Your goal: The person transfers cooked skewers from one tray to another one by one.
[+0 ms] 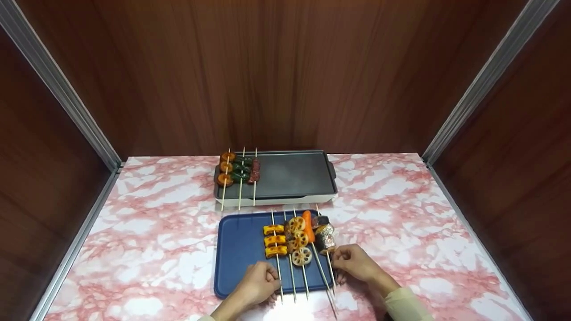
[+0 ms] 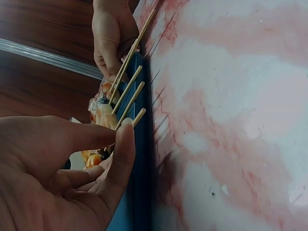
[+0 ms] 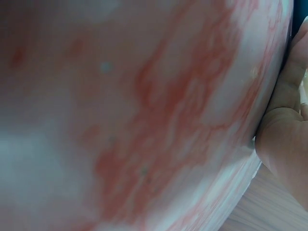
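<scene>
A blue tray holds several skewers laid side by side. At their left is a skewer of charred yellow pieces; my left hand pinches its bare stick near the lower end, between thumb and forefinger. Lotus root slices partly cover a brownish skewer. Beside them lies an orange, carrot-like piece on a stick. The rightmost skewer carries silvery and dark chunks. Just below those chunks my right hand pinches the stick; in the right wrist view its fingertips are mostly out of sight.
Behind the tray stands a dark griddle plate on a pale base. Along its left side lie skewers of orange rounds, dark green pieces and reddish meat. Brown wood-grain panels enclose the pink marbled table.
</scene>
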Action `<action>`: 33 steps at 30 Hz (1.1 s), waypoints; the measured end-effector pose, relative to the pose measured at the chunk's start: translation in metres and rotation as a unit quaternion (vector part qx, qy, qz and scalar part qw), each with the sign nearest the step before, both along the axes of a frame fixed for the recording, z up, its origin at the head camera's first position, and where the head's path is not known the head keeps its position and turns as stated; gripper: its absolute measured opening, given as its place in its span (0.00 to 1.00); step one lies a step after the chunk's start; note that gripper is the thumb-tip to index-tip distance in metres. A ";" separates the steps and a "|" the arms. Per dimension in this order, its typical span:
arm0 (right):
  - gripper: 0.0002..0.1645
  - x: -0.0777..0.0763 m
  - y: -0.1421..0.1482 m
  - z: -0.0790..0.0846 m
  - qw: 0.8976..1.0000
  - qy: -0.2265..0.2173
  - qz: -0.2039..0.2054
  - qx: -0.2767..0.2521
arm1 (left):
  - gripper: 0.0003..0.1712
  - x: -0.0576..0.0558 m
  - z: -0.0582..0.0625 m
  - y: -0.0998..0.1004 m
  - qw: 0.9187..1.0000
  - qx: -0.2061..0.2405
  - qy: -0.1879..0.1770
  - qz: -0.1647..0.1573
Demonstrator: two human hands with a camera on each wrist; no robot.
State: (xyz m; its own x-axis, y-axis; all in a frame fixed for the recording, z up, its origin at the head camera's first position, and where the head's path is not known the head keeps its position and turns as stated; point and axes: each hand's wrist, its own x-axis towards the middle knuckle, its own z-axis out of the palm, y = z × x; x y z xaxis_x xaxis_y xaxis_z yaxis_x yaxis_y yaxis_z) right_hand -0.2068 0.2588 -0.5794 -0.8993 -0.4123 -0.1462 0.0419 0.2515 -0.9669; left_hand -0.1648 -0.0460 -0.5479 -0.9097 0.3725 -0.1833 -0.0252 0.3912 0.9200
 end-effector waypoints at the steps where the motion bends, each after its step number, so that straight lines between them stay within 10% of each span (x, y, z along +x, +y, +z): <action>1: 0.07 0.000 0.000 0.000 1.000 -0.002 -0.001 0.000 | 0.04 -0.001 0.001 -0.001 1.000 -0.004 0.004 0.000; 13: 0.08 0.000 0.000 0.003 1.000 -0.007 -0.002 -0.006 | 0.03 -0.029 0.045 -0.021 0.989 -0.097 0.107 0.013; 24: 0.06 0.002 0.001 0.003 1.000 0.019 -0.003 0.005 | 0.06 -0.081 0.103 -0.025 0.967 -0.146 0.184 0.102; 33: 0.07 0.001 0.000 -0.001 1.000 0.022 -0.001 -0.010 | 0.16 -0.130 0.103 -0.018 0.956 -0.191 0.163 0.151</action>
